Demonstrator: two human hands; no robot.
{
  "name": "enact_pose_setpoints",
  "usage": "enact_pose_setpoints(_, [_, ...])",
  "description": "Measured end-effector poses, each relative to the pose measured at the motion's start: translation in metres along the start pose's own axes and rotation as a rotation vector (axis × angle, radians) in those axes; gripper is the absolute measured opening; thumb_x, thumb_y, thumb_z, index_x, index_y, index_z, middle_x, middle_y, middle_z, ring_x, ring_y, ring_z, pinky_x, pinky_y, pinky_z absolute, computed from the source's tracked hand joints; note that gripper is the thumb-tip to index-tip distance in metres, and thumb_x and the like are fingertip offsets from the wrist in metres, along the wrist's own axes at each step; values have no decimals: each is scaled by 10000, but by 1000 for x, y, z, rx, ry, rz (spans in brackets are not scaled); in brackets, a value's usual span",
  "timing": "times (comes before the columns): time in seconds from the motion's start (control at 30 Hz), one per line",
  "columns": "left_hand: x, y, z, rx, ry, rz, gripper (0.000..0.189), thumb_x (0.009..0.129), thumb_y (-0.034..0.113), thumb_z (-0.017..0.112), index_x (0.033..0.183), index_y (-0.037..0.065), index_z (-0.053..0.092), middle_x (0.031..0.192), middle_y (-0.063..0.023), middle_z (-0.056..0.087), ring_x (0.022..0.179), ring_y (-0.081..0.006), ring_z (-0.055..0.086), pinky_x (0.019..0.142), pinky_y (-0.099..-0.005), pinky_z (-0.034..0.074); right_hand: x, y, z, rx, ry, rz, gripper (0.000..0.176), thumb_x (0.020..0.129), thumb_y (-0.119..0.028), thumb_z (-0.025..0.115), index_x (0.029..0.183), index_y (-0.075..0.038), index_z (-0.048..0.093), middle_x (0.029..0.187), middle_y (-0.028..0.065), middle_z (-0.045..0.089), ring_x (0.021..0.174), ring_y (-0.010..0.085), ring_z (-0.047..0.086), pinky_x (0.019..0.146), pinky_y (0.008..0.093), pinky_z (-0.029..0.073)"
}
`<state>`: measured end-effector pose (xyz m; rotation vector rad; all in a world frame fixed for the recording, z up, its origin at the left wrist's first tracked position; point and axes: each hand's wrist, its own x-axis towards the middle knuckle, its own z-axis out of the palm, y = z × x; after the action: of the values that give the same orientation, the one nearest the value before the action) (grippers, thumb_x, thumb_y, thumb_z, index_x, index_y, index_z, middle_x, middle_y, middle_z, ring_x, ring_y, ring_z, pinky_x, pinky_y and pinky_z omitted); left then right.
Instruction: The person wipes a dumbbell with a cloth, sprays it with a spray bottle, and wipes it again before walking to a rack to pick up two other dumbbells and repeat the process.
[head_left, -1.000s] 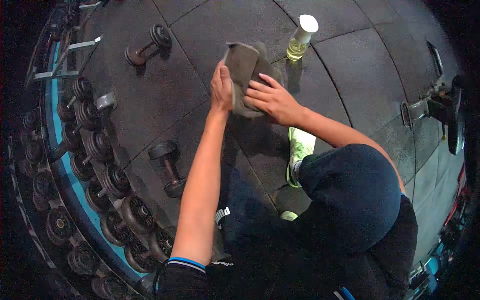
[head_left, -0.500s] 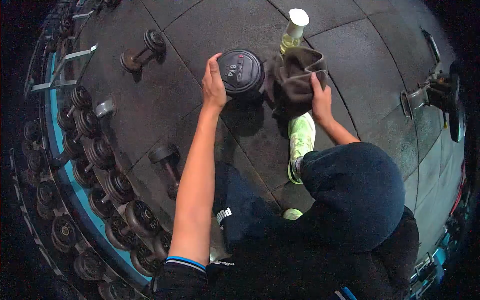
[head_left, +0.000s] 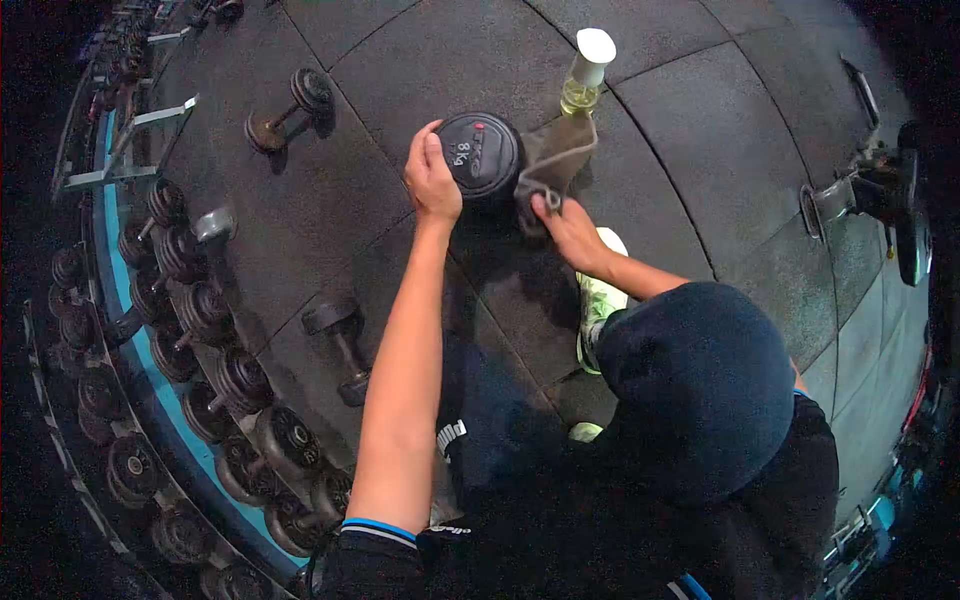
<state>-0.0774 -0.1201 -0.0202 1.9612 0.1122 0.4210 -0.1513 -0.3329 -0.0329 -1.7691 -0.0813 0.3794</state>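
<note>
A black dumbbell (head_left: 486, 156) marked "8kg" shows its round end face upward. My left hand (head_left: 432, 180) is wrapped round the left side of that end. In my right hand (head_left: 574, 230), pinched between thumb and fingers, is a dark grey-brown cloth (head_left: 562, 156). The cloth lies against the right side of the dumbbell, with its upper part spread out toward the bottle. A clear spray bottle (head_left: 582, 85) with a white top and yellowish liquid stands on the floor just beyond the cloth. The lower part of the dumbbell is hidden.
Racks of dumbbells (head_left: 240, 375) run along the left. Separate dumbbells lie on the dark mat floor, one at upper left (head_left: 290, 108) and one near my left forearm (head_left: 340, 345). A gym machine (head_left: 880, 190) stands at right. My light green shoe (head_left: 598, 305) is below the cloth.
My right hand has moved left and down with the cloth, bringing it close against the dumbbell's side. The cloth is now less bunched. My left hand stays on the dumbbell, which sits slightly lower in view.
</note>
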Motion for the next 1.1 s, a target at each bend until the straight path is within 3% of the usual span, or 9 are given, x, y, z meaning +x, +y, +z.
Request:
enact_pose_setpoints(0.07, [6,-5,1,14,10,16,434,1074,347,441,1239,12,661,1182,-181,696,1124,-285,651,994,-378,470,-12,11,-16,26,-232,37,472,1033,-431,550,1190,0,665,975,138,697,920,198,604,859,387,489])
enact_pose_setpoints(0.33, [35,-20,-11,80,-156,-215,507,1033,448,553,1243,-5,645,1165,-126,689,1103,-204,623,990,-339,457,1,17,-109,315,563,135,482,958,-479,652,955,-1,714,851,49,688,737,142,612,691,344,510])
enact_pose_setpoints(0.43, [41,-8,-22,59,-247,-313,527,1035,456,549,1257,-16,627,1142,-100,674,1077,-185,606,989,-324,445,25,37,-175,-49,622,165,633,938,-560,637,846,65,683,818,139,699,771,196,644,720,381,502])
enact_pose_setpoints(0.6, [35,-35,-29,-188,-239,-415,535,1044,452,536,1307,-11,590,1188,-76,641,1099,-174,585,1010,-316,426,66,91,-217,-647,466,288,670,937,-584,603,1040,73,690,1027,224,726,956,349,690,873,488,503])
enact_pose_setpoints(0.73, [20,-53,-41,-350,-219,-505,535,1053,440,523,1356,0,552,1256,-76,613,1148,-178,577,1033,-320,424,46,68,-163,-1362,434,266,581,865,-545,694,1097,-13,700,1133,146,690,1137,329,619,929,606,445])
enact_pose_setpoints(0.83, [1,-26,-50,-453,-179,-600,523,1064,431,502,1382,16,527,1287,-81,599,1177,-182,572,1038,-330,439,46,23,-113,-1121,192,109,462,794,-427,778,1024,-37,691,1033,163,705,990,346,668,834,486,520])
enact_pose_setpoints(0.93, [-12,-27,-57,-485,-145,-615,494,1077,415,468,1397,41,506,1295,-79,592,1183,-181,577,1027,-338,464,67,51,-51,-639,-74,-658,638,730,-247,838,1272,-4,604,1194,205,667,1131,393,630,980,462,508])
enact_pose_setpoints(1.03, [-26,-13,-62,-479,-159,-600,465,1088,392,437,1412,62,485,1301,-80,584,1184,-184,584,1020,-342,480,98,48,11,-548,-287,-825,629,690,-125,826,1260,-19,581,1280,220,611,1174,431,588,958,468,502])
enact_pose_setpoints(1.1, [-36,-3,-60,-466,-149,-597,454,1090,377,427,1420,68,476,1305,-84,581,1185,-188,588,1017,-344,485,106,37,38,-308,-453,-615,427,709,-116,787,1108,-37,657,1170,221,668,1086,436,626,885,466,513])
